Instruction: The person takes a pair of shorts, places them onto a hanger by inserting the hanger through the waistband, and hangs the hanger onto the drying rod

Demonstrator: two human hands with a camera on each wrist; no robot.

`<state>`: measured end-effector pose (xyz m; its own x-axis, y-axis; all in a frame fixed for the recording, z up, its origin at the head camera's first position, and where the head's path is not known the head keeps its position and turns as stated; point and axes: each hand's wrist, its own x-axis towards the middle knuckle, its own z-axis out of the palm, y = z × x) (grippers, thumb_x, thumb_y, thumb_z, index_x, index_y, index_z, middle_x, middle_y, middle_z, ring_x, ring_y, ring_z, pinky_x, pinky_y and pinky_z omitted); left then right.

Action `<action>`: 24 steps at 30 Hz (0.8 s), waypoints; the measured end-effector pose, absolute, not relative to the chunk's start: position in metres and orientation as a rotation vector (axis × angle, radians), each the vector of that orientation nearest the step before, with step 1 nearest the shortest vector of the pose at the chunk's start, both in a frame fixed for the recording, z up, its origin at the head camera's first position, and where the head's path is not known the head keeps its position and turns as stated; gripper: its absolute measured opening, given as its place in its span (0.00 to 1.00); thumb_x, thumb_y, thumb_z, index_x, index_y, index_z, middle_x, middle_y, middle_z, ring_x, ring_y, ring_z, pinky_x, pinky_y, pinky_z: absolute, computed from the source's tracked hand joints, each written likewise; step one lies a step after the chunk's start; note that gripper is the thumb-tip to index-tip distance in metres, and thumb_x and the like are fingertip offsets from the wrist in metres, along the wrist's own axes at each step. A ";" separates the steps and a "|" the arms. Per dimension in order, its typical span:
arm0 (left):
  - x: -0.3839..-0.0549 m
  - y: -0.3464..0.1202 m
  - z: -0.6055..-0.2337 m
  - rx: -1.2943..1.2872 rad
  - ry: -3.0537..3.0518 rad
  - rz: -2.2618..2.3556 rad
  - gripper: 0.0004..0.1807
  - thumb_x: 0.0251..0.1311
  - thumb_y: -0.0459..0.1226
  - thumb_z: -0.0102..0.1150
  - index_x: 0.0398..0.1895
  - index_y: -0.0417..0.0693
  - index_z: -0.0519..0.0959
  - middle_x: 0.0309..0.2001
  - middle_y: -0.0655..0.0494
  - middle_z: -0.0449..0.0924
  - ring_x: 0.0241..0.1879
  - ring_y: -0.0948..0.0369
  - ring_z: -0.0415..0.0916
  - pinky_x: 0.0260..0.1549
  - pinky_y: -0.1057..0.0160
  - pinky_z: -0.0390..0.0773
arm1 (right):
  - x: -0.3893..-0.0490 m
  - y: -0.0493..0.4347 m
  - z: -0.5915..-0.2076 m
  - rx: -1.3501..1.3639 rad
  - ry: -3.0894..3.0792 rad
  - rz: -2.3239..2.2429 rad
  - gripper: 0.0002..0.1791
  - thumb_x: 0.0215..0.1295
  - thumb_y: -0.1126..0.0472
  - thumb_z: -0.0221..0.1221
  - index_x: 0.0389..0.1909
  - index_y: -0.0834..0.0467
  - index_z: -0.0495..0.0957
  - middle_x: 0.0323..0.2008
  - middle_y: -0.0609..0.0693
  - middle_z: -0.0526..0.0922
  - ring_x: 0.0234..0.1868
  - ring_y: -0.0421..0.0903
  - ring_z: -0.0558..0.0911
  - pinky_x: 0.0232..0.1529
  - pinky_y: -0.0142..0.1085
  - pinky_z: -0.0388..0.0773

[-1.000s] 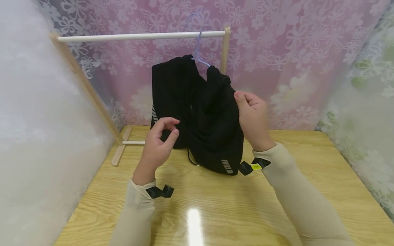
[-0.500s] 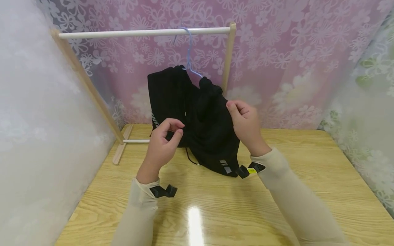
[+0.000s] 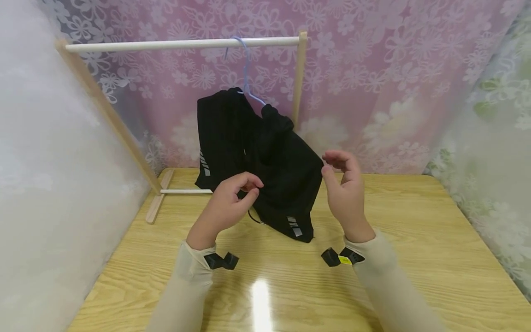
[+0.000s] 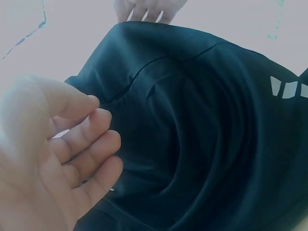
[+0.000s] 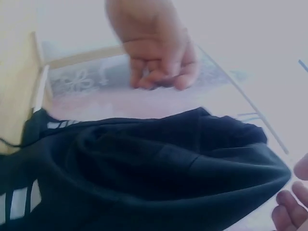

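A black garment with a drawstring, looking like shorts, hangs from a blue hanger, whose hook is over the rack's white bar. Grey striped patches show near its lower ends. My right hand is at the garment's right corner, thumb and fingers spread apart, fingertips right by the cloth. In front of the cloth my left hand hovers with loosely bent fingers. The left wrist view shows nothing between the left thumb and fingers.
The rack has wooden side posts, a wooden foot and a low white crossbar. It stands on a wood-grain table. Flowered cloth covers the back, and a pale wall rises on the left.
The hanger's hook has come down onto the bar and shifted left with the garment. My right hand has loosened its pinch and moved lower; my left hand has moved slightly right and down.
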<state>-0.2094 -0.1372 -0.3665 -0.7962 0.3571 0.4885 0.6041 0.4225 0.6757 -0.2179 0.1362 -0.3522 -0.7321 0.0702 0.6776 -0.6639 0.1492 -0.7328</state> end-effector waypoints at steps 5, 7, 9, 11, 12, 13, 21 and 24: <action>-0.209 -0.137 -0.370 -0.835 -2.455 -1.286 0.07 0.73 0.33 0.58 0.49 0.45 0.82 0.42 0.60 0.81 0.41 0.62 0.76 0.47 0.56 0.80 | -0.210 0.141 -0.358 0.589 -1.669 1.768 0.09 0.76 0.73 0.51 0.50 0.75 0.73 0.46 0.52 0.79 0.50 0.50 0.78 0.55 0.34 0.73; -0.210 -0.137 -0.371 -0.825 -2.458 -1.279 0.06 0.73 0.33 0.59 0.49 0.46 0.82 0.42 0.59 0.82 0.41 0.61 0.76 0.48 0.55 0.80 | -0.209 0.142 -0.361 0.626 -1.696 1.757 0.06 0.75 0.74 0.52 0.46 0.74 0.75 0.43 0.53 0.79 0.48 0.49 0.78 0.54 0.34 0.74; -0.211 -0.135 -0.373 -0.828 -2.466 -1.269 0.06 0.74 0.33 0.58 0.49 0.47 0.82 0.44 0.58 0.82 0.42 0.61 0.77 0.49 0.53 0.81 | -0.209 0.142 -0.363 0.663 -1.743 1.710 0.05 0.74 0.76 0.52 0.43 0.72 0.76 0.41 0.54 0.79 0.46 0.46 0.78 0.53 0.34 0.73; -0.212 -0.133 -0.374 -0.844 -2.472 -1.261 0.06 0.74 0.33 0.58 0.50 0.47 0.81 0.45 0.57 0.82 0.43 0.61 0.77 0.50 0.51 0.81 | -0.211 0.143 -0.364 0.701 -1.783 1.636 0.05 0.72 0.77 0.52 0.42 0.71 0.77 0.40 0.57 0.78 0.45 0.43 0.77 0.53 0.35 0.72; -0.212 -0.132 -0.375 -0.852 -2.473 -1.259 0.06 0.74 0.34 0.58 0.50 0.47 0.81 0.45 0.56 0.82 0.43 0.61 0.77 0.50 0.50 0.81 | -0.212 0.144 -0.365 0.717 -1.801 1.589 0.06 0.71 0.78 0.53 0.41 0.70 0.78 0.39 0.58 0.78 0.44 0.42 0.76 0.53 0.35 0.72; -0.213 -0.130 -0.376 -0.859 -2.472 -1.262 0.06 0.74 0.34 0.58 0.50 0.47 0.81 0.46 0.56 0.82 0.43 0.61 0.77 0.50 0.49 0.81 | -0.214 0.144 -0.366 0.732 -1.813 1.544 0.06 0.70 0.78 0.53 0.40 0.69 0.78 0.38 0.58 0.78 0.43 0.41 0.76 0.52 0.34 0.72; -0.212 -0.122 -0.377 -0.876 -2.446 -1.275 0.09 0.73 0.32 0.59 0.53 0.46 0.80 0.49 0.55 0.81 0.46 0.61 0.76 0.51 0.50 0.81 | -0.221 0.144 -0.376 0.861 -1.812 1.285 0.06 0.68 0.74 0.55 0.37 0.66 0.81 0.36 0.56 0.81 0.38 0.47 0.76 0.46 0.34 0.73; -0.212 -0.119 -0.377 -0.882 -2.458 -1.274 0.11 0.72 0.32 0.59 0.55 0.46 0.79 0.50 0.57 0.81 0.48 0.61 0.76 0.53 0.52 0.81 | -0.222 0.144 -0.381 0.868 -1.809 1.257 0.07 0.68 0.73 0.54 0.38 0.66 0.82 0.35 0.56 0.82 0.37 0.47 0.77 0.46 0.33 0.74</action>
